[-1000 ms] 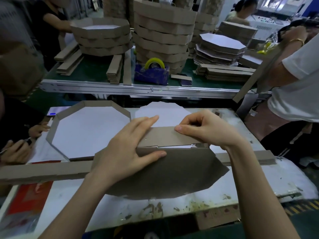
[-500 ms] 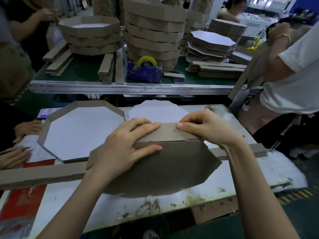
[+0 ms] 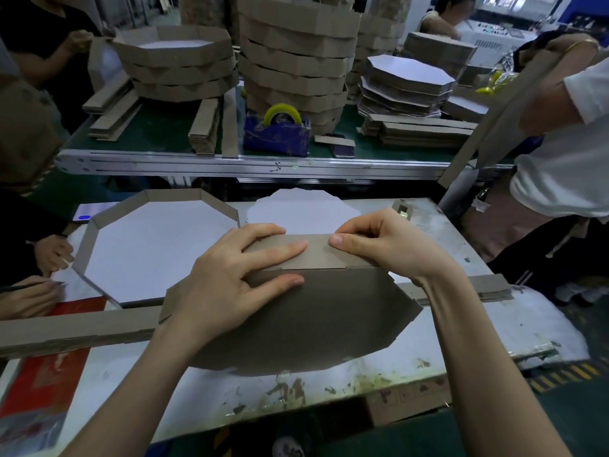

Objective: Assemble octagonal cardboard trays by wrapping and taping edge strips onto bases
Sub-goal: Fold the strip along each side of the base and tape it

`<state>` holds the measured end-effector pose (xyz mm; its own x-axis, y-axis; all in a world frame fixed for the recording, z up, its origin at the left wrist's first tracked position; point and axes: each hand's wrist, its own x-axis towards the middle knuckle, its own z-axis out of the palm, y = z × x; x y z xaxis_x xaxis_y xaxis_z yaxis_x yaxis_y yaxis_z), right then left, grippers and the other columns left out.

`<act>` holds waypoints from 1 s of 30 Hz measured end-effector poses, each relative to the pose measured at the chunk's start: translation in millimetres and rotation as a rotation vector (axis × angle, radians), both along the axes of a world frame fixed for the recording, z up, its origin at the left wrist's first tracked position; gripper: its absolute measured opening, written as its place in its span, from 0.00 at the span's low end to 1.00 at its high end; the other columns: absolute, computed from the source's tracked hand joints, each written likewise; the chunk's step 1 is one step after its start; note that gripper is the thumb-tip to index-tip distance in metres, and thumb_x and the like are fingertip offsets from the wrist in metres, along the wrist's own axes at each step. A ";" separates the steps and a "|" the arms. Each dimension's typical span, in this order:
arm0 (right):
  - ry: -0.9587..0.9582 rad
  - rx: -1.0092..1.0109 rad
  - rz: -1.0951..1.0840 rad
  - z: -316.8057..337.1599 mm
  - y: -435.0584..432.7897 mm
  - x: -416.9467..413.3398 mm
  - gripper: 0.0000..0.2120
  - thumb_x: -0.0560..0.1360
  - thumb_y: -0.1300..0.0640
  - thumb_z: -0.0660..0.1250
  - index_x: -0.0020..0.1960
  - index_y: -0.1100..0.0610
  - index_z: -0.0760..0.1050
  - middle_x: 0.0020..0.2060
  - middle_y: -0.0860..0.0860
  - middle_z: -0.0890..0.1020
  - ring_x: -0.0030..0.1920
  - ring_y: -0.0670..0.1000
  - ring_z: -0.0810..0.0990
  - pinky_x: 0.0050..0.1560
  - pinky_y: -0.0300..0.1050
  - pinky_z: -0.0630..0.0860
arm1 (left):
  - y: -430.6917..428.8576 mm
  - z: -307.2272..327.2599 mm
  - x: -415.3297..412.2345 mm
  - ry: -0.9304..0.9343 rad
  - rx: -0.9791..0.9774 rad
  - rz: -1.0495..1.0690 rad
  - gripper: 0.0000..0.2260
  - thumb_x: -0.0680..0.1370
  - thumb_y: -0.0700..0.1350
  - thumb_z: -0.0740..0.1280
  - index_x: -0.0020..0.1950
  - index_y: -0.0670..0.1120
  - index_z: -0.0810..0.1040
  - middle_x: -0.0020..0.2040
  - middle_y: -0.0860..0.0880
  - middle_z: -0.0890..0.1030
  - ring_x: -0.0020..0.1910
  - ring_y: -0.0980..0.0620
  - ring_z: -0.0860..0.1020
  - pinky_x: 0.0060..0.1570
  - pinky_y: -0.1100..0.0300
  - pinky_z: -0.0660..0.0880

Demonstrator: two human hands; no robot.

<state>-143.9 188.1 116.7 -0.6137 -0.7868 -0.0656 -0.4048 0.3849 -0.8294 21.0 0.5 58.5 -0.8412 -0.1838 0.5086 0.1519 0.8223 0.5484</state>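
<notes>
Slippage at the seam is the likely trouble: the edge strip (image 3: 319, 255) stands along the upper side of the brown base (image 3: 313, 324), which seems tilted up towards the person with its lower edge on the table (image 3: 527, 324). No tape shows on the joint, so if either hand eases off, the strip could spring away or sit skewed, and later folds round the corners would drift. The left hand (image 3: 224, 291) lies with straight fingers, index on the strip and thumb on the base, its grip open and merely pressing. The right hand (image 3: 389, 245) has its grip closed on the strip's top edge, thumb in front and fingers curled behind. The tape dispenser (image 3: 276, 136) sits well apart, beyond the table. A second ago a white gap showed under the strip; now strip meets base, and the hands are closer together.
</notes>
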 end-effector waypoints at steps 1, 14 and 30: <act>-0.017 0.011 0.008 0.2 0.7 -1.3 0.08 0.76 0.49 0.71 0.45 0.51 0.86 0.36 0.46 0.86 0.35 0.41 0.81 0.32 0.31 0.72 | 1.9 2.6 -0.4 -0.015 0.001 -0.003 0.18 0.75 0.64 0.63 0.64 0.66 0.73 0.63 0.56 0.76 0.61 0.55 0.73 0.56 0.50 0.76; -0.075 -0.040 -0.206 -18.1 5.8 -45.0 0.10 0.79 0.47 0.67 0.45 0.48 0.85 0.37 0.42 0.84 0.38 0.38 0.80 0.36 0.31 0.75 | 13.1 28.1 -29.5 -0.142 -0.103 -0.104 0.18 0.74 0.65 0.57 0.60 0.65 0.77 0.62 0.54 0.79 0.58 0.52 0.75 0.55 0.50 0.74; -0.322 0.245 -0.985 -166.1 22.6 -193.6 0.22 0.78 0.56 0.69 0.67 0.66 0.71 0.66 0.64 0.72 0.65 0.67 0.71 0.57 0.65 0.78 | 4.7 27.6 -51.9 -0.158 -0.026 -0.065 0.14 0.75 0.60 0.65 0.60 0.67 0.75 0.61 0.63 0.74 0.61 0.60 0.73 0.60 0.51 0.71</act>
